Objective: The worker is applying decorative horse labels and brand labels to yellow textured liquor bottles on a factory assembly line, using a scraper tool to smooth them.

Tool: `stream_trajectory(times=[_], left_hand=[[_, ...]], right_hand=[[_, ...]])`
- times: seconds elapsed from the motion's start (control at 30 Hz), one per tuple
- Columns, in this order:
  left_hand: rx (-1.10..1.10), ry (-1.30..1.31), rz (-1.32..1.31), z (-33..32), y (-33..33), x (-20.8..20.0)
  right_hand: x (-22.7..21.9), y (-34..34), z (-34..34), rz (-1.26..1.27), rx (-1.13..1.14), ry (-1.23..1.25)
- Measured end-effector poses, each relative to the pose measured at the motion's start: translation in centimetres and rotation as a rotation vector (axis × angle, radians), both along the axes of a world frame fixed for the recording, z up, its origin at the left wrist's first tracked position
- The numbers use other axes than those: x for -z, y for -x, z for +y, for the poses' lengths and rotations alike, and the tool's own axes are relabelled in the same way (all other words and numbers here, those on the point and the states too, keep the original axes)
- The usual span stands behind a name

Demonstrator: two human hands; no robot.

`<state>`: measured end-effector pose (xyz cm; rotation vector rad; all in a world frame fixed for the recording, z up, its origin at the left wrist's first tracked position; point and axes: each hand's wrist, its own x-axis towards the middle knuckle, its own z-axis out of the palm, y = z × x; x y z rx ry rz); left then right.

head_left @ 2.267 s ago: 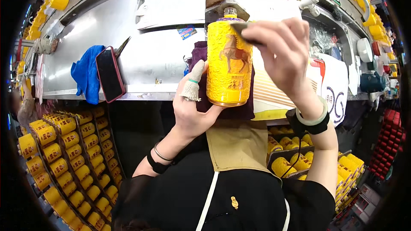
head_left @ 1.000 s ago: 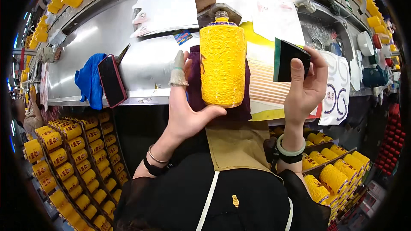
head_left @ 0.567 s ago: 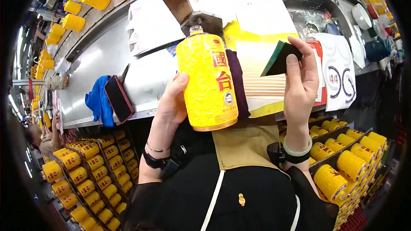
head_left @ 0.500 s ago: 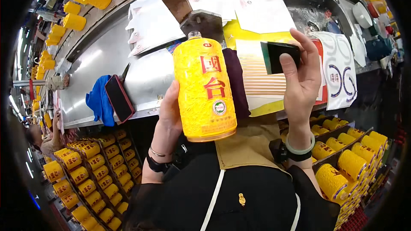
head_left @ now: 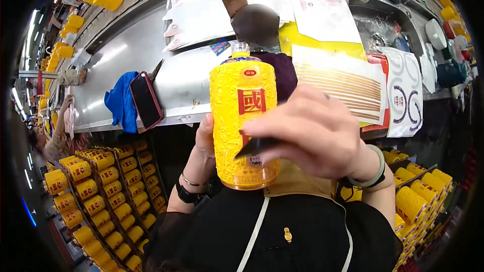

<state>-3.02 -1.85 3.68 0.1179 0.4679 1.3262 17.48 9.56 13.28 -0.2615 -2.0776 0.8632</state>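
A yellow bottle (head_left: 229, 116) with an embossed surface, red characters and a clear neck stands upright in front of my body. My left hand (head_left: 204, 135) is wrapped round its left side, the far fingers hidden behind it. Over the bottle's lower right front, my right hand (head_left: 317, 133) pinches a flat black scraper (head_left: 256, 146). The scraper's pointed edge is over the bottle's lower label; I cannot tell whether it touches. Beyond the bottle, a dark rounded block (head_left: 256, 22) on a brown bar rises above a dark purple cloth (head_left: 285, 73).
On the steel bench (head_left: 121, 65) lie a phone (head_left: 146, 100), a blue cloth (head_left: 121, 102) and white sheets (head_left: 196, 15). A sheet of gold strips (head_left: 348, 88) and curved labels (head_left: 401, 90) lie right, near a sink (head_left: 378, 20). Racks of yellow bottles (head_left: 108, 191) flank me below.
My right hand has swung left and down from beside the bottle, bringing the scraper in front of its label. The bottle is slightly lower and more upright in my left hand.
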Motion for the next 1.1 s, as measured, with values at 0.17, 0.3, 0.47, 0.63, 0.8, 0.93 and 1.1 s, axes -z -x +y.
stream_trajectory(times=[0.17,0.3,0.47,0.63,0.8,0.93,1.1], left_hand=[[0.163,0.035,0.075,-0.4,0.0,1.5],[0.208,0.011,0.108,-0.7,-0.2,1.7],[0.272,0.002,0.199,-0.6,-0.9,0.8],[0.349,-0.01,0.231,-1.0,-2.0,-0.1],[0.371,0.002,0.212,-2.0,-2.5,0.2],[0.372,-0.006,0.141,-2.9,-2.6,1.7],[0.257,-0.104,0.397,-2.4,-1.8,0.2]], right_hand=[[0.0,0.1,3.8,-0.029,0.505,-0.201],[1.5,-1.1,3.4,0.113,0.402,0.26],[2.1,-1.6,3.4,0.139,0.216,0.736],[3.7,0.7,4.1,-0.032,0.097,0.689],[4.8,0.6,4.5,-0.194,-0.042,0.659],[4.5,0.5,4.8,-0.355,-0.219,0.813],[6.4,-0.1,4.4,-0.399,-0.368,0.929]])
